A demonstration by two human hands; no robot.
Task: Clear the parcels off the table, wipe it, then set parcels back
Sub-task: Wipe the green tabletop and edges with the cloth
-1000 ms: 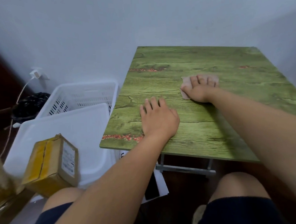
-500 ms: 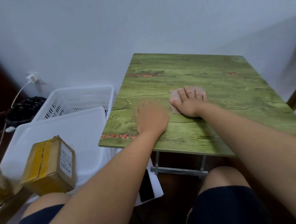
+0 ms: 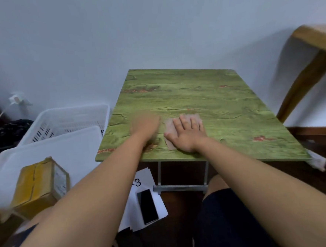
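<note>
Both hands have slid nearer; right hand (image 3: 188, 135) flat on cloth (image 3: 169, 131), left hand (image 3: 146, 124) blurred, grip unreadable.

Both forearms are bare from the bottom edge of the view up to the wrists, with no sleeve, watch, band or ring showing on either. The right hand (image 3: 188, 136) shows clearly, its fingers plain and unadorned. The left hand (image 3: 146, 125), at about 9 o'clock from the right one, is smeared by blur, so no detail of its fingers can be made out. Dark navy shorts (image 3: 223, 221) cover both thighs, with bare knees showing just beyond their hems.
</note>
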